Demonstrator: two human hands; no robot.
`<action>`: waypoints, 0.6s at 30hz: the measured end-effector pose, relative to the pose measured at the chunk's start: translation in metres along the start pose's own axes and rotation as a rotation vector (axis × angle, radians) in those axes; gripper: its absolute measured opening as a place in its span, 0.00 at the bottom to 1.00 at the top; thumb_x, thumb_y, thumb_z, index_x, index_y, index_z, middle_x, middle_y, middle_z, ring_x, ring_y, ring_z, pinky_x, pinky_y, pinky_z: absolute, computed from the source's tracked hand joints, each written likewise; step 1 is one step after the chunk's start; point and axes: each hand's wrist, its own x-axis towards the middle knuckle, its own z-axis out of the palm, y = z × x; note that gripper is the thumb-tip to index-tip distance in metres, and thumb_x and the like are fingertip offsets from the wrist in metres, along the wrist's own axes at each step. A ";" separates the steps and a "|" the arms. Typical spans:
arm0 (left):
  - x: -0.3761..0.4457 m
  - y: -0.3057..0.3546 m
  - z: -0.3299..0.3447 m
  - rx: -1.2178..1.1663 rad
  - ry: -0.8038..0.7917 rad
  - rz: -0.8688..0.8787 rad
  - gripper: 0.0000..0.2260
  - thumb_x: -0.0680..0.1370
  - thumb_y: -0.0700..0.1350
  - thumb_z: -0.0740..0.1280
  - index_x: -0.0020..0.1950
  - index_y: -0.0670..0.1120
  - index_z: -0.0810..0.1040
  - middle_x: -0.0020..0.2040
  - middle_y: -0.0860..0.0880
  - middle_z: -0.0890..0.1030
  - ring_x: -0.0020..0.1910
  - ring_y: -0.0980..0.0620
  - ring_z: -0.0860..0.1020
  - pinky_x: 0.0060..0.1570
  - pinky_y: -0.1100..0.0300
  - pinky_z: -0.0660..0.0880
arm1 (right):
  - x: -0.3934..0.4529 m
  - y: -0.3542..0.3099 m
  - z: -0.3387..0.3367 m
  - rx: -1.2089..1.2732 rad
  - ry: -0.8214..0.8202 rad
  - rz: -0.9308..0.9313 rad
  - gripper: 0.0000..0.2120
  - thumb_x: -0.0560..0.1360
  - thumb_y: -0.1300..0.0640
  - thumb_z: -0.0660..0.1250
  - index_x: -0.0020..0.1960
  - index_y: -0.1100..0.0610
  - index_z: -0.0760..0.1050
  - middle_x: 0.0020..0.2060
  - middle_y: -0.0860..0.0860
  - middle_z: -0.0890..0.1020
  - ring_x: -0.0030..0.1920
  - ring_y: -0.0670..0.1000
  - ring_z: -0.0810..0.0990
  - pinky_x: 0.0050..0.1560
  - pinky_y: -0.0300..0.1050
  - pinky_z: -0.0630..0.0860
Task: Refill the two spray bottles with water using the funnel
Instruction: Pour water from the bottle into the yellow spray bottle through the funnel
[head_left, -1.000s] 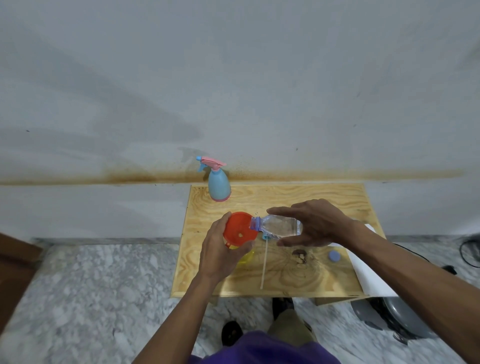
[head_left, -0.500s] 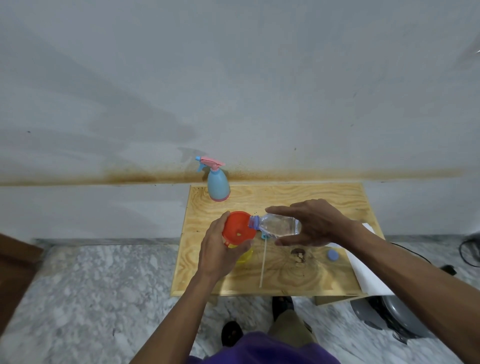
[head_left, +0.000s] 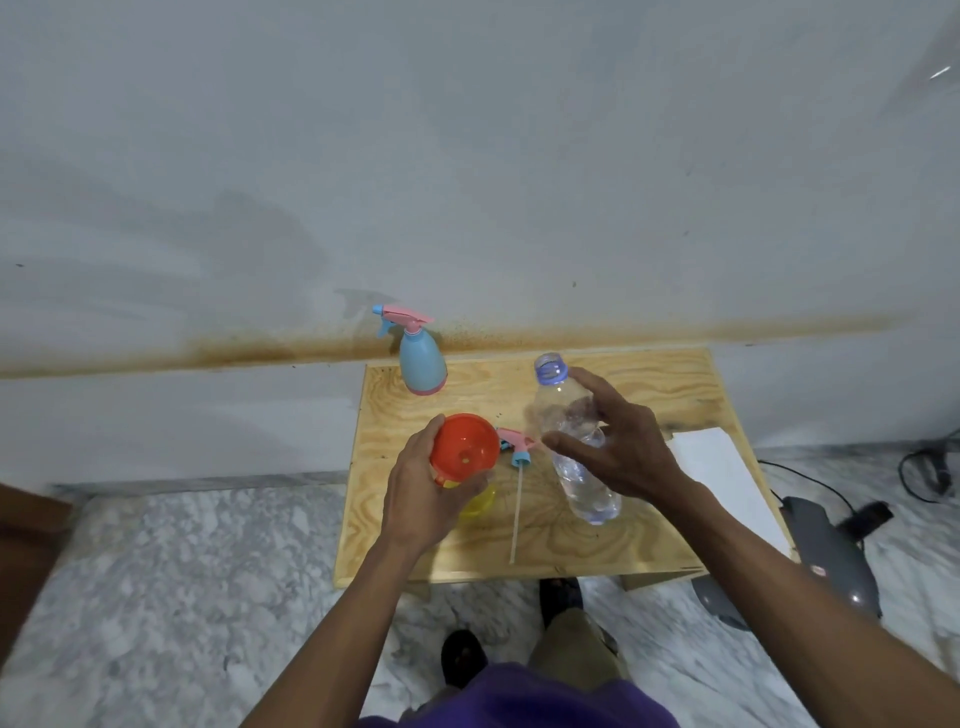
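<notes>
Grey wall above, plywood bench (head_left: 649, 384) mid-frame. Pour into yellow bottle (head_left: 480, 501) judged finished. Water bottle (head_left: 576, 447) right of centre, upright, mouth toward upper frame, in right grip (head_left: 618, 447). Left grip (head_left: 423, 493) steadying red funnel (head_left: 464, 453). Next: recapping with sprayer head (head_left: 517, 449).

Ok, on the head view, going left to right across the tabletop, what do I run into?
Blue spray bottle → red funnel, held by the left hand → loose spray head with its tube → clear water bottle, upright in the right hand → white paper at the right edge.
</notes>
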 end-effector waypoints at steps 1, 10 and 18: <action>0.000 0.000 0.000 0.002 0.000 0.003 0.41 0.67 0.57 0.79 0.75 0.52 0.66 0.63 0.59 0.71 0.62 0.57 0.72 0.57 0.62 0.71 | -0.004 0.004 -0.001 0.007 0.045 0.041 0.40 0.67 0.38 0.75 0.75 0.48 0.66 0.52 0.49 0.85 0.48 0.46 0.83 0.49 0.41 0.80; 0.001 0.000 0.000 0.004 0.000 -0.003 0.42 0.67 0.55 0.80 0.76 0.48 0.66 0.63 0.56 0.73 0.60 0.58 0.73 0.57 0.61 0.72 | -0.018 0.049 -0.006 0.048 0.344 0.411 0.36 0.67 0.45 0.80 0.69 0.50 0.68 0.51 0.46 0.81 0.53 0.52 0.82 0.48 0.43 0.74; 0.002 0.002 -0.002 -0.007 -0.018 -0.027 0.43 0.67 0.57 0.79 0.77 0.48 0.65 0.64 0.57 0.73 0.60 0.58 0.73 0.57 0.63 0.70 | -0.017 0.078 -0.006 0.120 0.368 0.621 0.37 0.67 0.44 0.79 0.69 0.49 0.65 0.58 0.56 0.81 0.59 0.57 0.79 0.53 0.45 0.70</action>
